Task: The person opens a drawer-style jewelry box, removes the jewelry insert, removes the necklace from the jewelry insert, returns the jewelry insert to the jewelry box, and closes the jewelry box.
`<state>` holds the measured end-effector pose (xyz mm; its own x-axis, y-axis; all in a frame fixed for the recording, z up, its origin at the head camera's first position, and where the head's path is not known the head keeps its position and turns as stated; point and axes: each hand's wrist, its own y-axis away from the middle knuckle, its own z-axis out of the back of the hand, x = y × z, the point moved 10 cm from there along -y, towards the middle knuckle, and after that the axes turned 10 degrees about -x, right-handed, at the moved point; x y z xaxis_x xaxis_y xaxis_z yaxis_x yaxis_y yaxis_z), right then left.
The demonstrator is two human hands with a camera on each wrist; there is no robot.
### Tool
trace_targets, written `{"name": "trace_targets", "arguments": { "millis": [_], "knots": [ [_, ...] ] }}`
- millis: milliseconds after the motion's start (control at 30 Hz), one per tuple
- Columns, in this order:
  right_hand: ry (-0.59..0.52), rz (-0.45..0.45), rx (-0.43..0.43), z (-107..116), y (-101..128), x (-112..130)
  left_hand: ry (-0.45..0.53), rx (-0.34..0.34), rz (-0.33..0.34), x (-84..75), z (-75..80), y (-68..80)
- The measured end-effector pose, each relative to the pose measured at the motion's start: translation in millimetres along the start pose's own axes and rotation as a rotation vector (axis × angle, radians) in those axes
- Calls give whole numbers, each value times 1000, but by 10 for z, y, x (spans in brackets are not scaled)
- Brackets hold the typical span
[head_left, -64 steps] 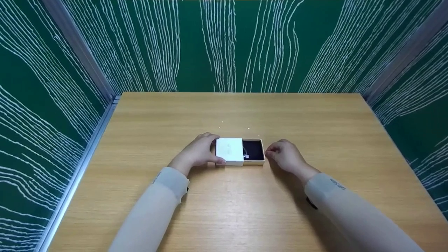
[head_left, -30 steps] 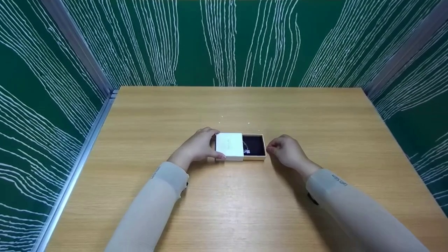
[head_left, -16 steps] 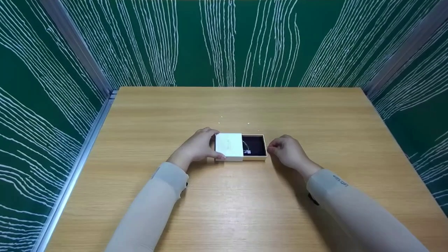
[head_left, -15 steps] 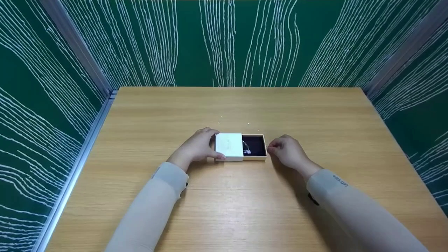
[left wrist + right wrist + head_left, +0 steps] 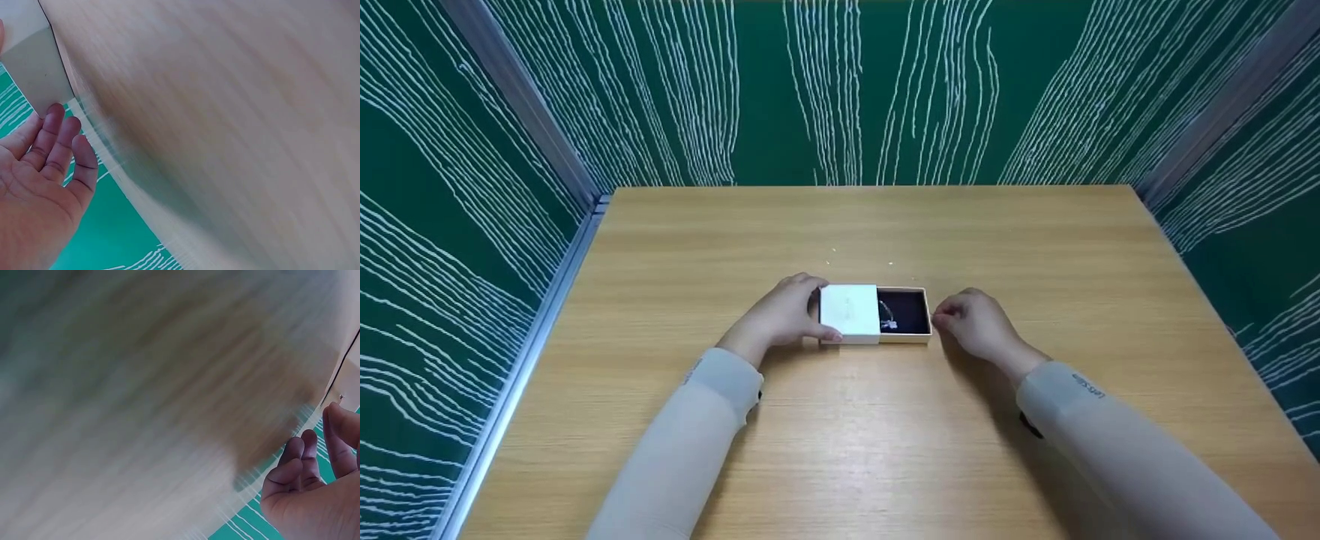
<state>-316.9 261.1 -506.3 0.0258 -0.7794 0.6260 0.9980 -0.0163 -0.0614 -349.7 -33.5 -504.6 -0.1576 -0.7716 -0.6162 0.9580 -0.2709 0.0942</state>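
A small jewellery box sits mid-table in the head view, its white sleeve (image 5: 849,311) covering the left part. Out of the sleeve's right end sticks the inner tray (image 5: 906,339), lined in black. A silvery chain with a pale charm (image 5: 889,325) lies on the lining, partly hidden by the sleeve. My left hand (image 5: 784,315) grips the sleeve's left end, thumb in front and fingers behind; its fingers also show against the sleeve (image 5: 39,67) in the left wrist view. My right hand (image 5: 975,326) pinches at the tray's right end with thumb and forefinger; what exactly is pinched is too small to tell.
A wooden table (image 5: 840,450) carries the box. Several tiny white specks (image 5: 890,263) lie behind it. Green walls (image 5: 772,90) with white wavy lines stand at the back and sides, with metal posts at the corners.
The tray has slid slightly farther right out of the sleeve, with my right hand moving along. My left hand keeps its grip on the sleeve. The head view has shifted slightly.
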Motion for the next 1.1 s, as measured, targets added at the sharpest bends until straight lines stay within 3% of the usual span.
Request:
{"name": "trace_targets", "arguments": {
  "millis": [300,433,700,933,1100],
  "knots": [
    [-75,-52,-2,74,-18,5,8,0,-14,-2,10,9],
    [-103,-40,-10,92,-55,23,7,0,-21,-16,21,16],
    [-153,9,52,-4,-72,110,13,8,-4,-20,-4,30],
    [-132,42,73,-53,-94,173,5,7,-14,-26,3,24],
    [-35,16,155,-111,-125,208,4,7,-11,-10,15,23]
  ]
}}
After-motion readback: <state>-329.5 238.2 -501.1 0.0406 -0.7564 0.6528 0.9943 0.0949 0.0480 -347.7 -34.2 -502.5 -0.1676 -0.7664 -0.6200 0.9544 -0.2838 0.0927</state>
